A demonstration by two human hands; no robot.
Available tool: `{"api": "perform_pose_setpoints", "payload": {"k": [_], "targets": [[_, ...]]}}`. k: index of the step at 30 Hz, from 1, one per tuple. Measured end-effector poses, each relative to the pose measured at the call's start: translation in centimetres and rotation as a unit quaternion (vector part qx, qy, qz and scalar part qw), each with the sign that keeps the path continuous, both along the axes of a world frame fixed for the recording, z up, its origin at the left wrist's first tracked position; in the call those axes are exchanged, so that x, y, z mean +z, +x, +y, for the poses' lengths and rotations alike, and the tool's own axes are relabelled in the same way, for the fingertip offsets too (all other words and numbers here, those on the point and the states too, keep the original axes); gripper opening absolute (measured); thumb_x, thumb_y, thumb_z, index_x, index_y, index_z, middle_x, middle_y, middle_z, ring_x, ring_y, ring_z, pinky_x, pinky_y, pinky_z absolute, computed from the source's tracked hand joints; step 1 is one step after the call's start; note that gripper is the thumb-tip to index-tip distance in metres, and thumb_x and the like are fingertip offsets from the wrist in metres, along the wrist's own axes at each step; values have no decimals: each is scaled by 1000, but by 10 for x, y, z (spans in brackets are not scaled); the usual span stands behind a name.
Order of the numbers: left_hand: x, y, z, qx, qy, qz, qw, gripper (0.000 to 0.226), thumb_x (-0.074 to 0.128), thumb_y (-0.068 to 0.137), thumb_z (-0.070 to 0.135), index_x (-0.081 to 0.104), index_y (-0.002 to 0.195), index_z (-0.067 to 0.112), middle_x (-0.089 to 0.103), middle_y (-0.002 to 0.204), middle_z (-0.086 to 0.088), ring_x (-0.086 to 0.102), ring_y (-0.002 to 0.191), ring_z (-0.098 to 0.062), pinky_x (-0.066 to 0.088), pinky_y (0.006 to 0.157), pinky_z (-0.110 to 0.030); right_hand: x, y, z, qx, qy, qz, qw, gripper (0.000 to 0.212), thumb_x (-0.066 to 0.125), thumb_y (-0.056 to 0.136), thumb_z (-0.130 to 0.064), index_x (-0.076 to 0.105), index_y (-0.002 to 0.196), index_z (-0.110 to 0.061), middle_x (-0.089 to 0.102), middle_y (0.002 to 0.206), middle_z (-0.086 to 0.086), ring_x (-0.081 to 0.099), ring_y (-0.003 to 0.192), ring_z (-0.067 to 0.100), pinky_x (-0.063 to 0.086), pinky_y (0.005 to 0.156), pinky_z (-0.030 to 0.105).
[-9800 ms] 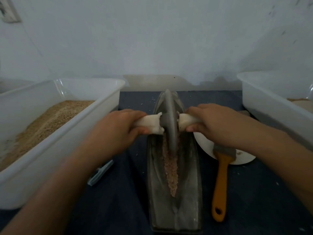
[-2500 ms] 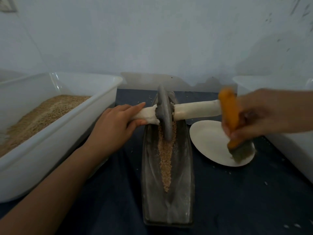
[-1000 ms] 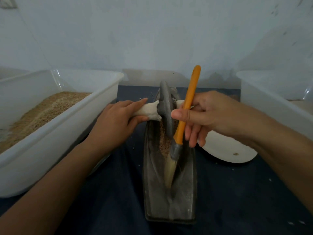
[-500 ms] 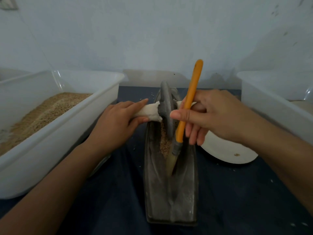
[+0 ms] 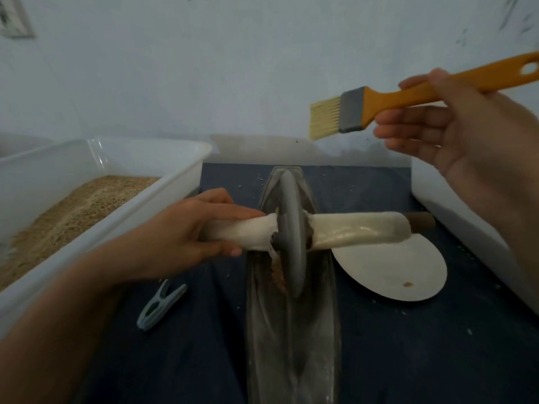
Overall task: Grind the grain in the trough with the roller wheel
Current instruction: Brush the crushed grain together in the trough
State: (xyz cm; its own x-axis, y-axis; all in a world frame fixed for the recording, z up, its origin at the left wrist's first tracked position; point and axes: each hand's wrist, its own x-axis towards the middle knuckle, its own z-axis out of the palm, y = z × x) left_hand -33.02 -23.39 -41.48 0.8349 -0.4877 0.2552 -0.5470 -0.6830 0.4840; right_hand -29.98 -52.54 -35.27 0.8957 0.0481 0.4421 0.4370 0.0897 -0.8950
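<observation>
Two hands: left hand (image 5: 186, 237) grips roller wheel (image 5: 290, 237) handle, right hand (image 5: 466, 141) pinches brush (image 5: 379, 103).

Dim, flat, bluish indoor light, no clear source. Soft shadow beneath the left hand (image 5: 186, 237) on the dark blue cloth-covered tabletop (image 5: 408, 345). Right hand (image 5: 466, 135) slightly motion-blurred. Wide-angle bowing at frame edges; faint glare on white wrapped axle handle (image 5: 358, 231) beside the left hand.

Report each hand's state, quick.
Left hand: grips the roller's left handle.
Right hand: holds the brush, raised above the table.
</observation>
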Motion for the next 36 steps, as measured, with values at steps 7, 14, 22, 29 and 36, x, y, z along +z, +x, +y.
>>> {"api": "perform_pose_setpoints", "payload": {"k": [7,14,22,29,36], "targets": [[11,-10,18,-73,-8,111,991,41,71,76,30,60,112,48,52,105,11,54,102,-11,44,87,-18,-19,15,9,-105,-145,-69,981,23,48,96,-28,65,107,-19,68,80,-2,65,78,9,53,75,23],[14,-16,12,-45,5,170,984,33,72,80,22,61,109,32,62,117,12,57,113,-11,45,98,-35,-17,23,0,-86,-129,-85,984,7,56,91,-27,63,92,-24,69,69,-2,66,70,12,54,67,23],[11,-14,12,35,21,153,987,59,68,63,52,62,115,26,65,113,6,59,110,-13,45,98,-42,-51,42,8,-27,-142,-32,989,30,40,99,-26,66,102,-11,66,80,6,61,74,13,52,67,19],[3,-8,21,51,32,157,986,47,74,71,42,62,114,26,65,113,2,60,108,-17,46,96,-45,-71,46,9,-47,-258,-137,955,20,52,89,-35,65,101,-25,70,88,-8,67,84,3,53,79,21],[1,-7,22,52,30,154,986,53,73,67,50,63,113,24,66,111,0,61,107,-18,46,95,-46,-65,39,8,30,-277,-99,955,25,50,88,-34,69,98,-21,71,84,-5,67,79,5,48,71,10]]}}
